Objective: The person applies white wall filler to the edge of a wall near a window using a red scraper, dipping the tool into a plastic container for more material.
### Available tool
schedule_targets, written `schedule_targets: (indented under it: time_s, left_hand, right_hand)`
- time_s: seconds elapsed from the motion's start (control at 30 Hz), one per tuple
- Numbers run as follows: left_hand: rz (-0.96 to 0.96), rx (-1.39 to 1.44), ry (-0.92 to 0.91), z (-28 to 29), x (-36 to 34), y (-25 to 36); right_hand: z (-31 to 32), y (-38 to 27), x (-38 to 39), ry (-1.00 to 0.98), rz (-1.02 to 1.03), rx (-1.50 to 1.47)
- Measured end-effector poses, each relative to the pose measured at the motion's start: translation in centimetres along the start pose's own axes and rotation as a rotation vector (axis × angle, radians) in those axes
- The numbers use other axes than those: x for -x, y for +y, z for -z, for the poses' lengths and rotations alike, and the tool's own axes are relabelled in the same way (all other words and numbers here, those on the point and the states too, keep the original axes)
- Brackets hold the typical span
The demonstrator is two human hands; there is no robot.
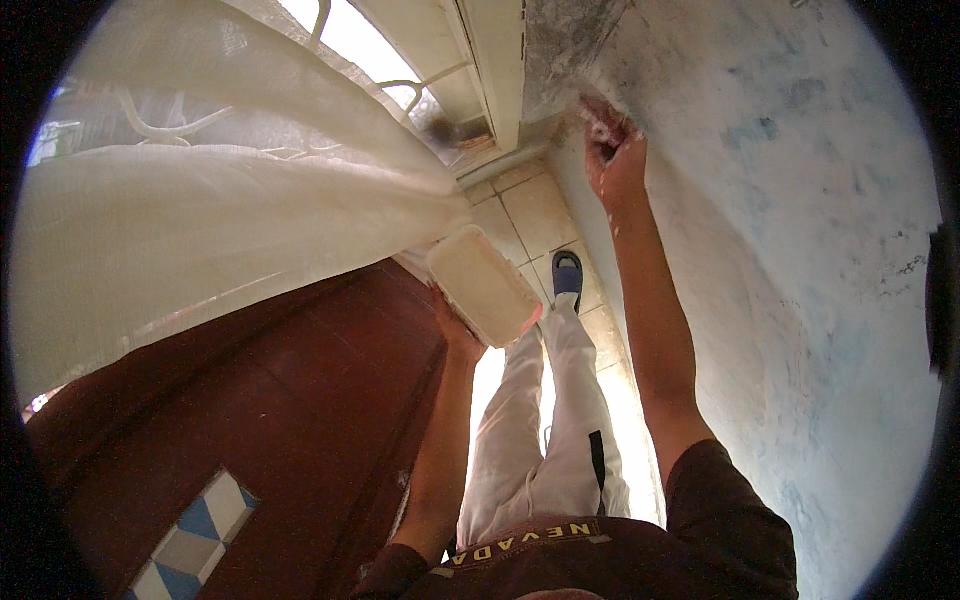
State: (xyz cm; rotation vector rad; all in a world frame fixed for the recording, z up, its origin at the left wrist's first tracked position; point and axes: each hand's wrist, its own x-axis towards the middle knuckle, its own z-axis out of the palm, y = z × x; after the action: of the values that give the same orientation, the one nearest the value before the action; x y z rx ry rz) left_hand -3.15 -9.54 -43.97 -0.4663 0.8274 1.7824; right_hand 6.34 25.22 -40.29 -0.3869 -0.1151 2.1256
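My left hand [457, 325] is closed around the side of a shallow rectangular tub [506, 268], off-white with rounded corners. A pale cream colour fills its inside; I cannot tell how full it is. Up by the corner, my right hand [615, 155] is raised to the patchy wall [750, 190]. Its fingers are curled together and smeared with white paste, with white specks on the wrist. Whatever sits between those fingers is hidden. Just beyond the fingertips the wall has a dark grey, rough patch [570, 50].
A sheer cream curtain [230, 230] hangs at the left over a window with curved bars. Below it stands a dark red-brown panel [270, 400] with a blue-and-white patterned inset [200, 535]. My sandalled foot [567, 275] stands on beige floor tiles [537, 212] near the wall.
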Motion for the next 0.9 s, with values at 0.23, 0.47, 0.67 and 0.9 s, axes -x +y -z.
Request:
schedule_targets:
  time_s: [0.23, 0.47, 0.67, 0.9]
  left_hand:
    - [0.102, 0.127, -0.042, 2.1, -0.7, 1.1]
    - [0.063, 0.075, -0.085, 0.9, -1.0, -0.1]
    - [0.03, 0.035, -0.028, 2.1, 0.0, 0.9]
    - [0.057, 0.066, -0.031, 0.6, 0.1, 0.9]
  right_hand:
    - [5.0, 6.5, 0.3, 0.617, -0.182, 0.835]
    - [8.9, 6.8, -6.3, 0.775, -0.114, 0.633]
    - [-1.0, 6.3, -4.7, 0.663, -0.1, 0.526]
    - [-11.0, 0.8, 1.4, 0.053, 0.306, 0.984]
